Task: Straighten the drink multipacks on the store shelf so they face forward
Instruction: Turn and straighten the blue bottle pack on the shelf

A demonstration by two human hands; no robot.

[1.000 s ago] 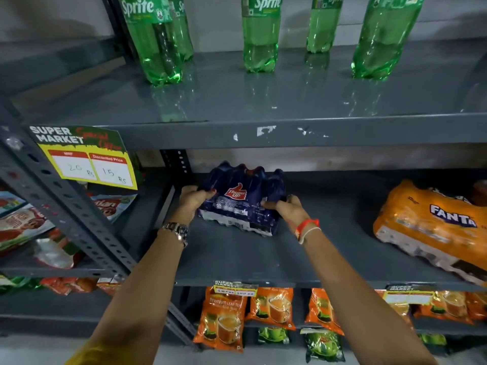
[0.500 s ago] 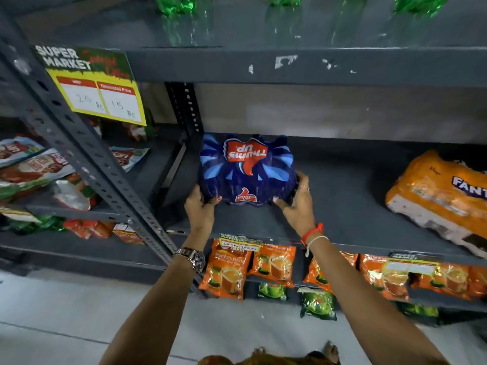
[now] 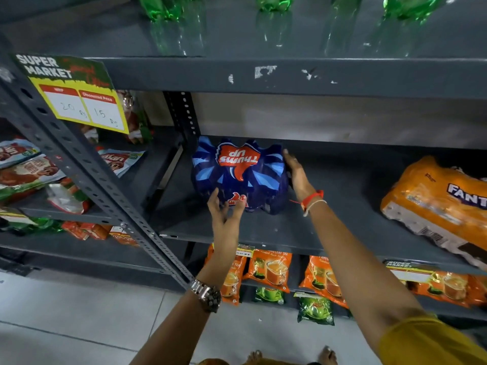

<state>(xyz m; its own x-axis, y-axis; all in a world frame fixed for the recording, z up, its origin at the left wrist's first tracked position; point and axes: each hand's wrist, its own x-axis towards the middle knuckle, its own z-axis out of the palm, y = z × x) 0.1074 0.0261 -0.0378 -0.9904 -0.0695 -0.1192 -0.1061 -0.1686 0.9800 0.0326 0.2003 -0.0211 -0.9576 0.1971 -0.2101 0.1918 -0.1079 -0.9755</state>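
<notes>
A blue Thums Up multipack [image 3: 238, 175] stands on the grey middle shelf [image 3: 303, 233], its top wrap toward me and the logo upside down. My left hand [image 3: 226, 209] is in front of its lower front edge, fingers spread, fingertips just touching the wrap. My right hand [image 3: 296, 172] lies flat against the pack's right side, fingers extended. An orange Fanta multipack [image 3: 432, 204] lies tilted at the right end of the same shelf, away from both hands.
A slanted perforated steel upright [image 3: 105, 196] crosses left of the pack, with a yellow price sign [image 3: 79, 101] on it. Green bottles [image 3: 274, 2] stand on the shelf above. Orange tea packets [image 3: 274, 270] hang below. Snack packets [image 3: 29, 175] fill the left rack.
The blue pack, first lying flat in both hands, now stands further back on the shelf. My left hand has come off its side and my right hand slid up along its right side.
</notes>
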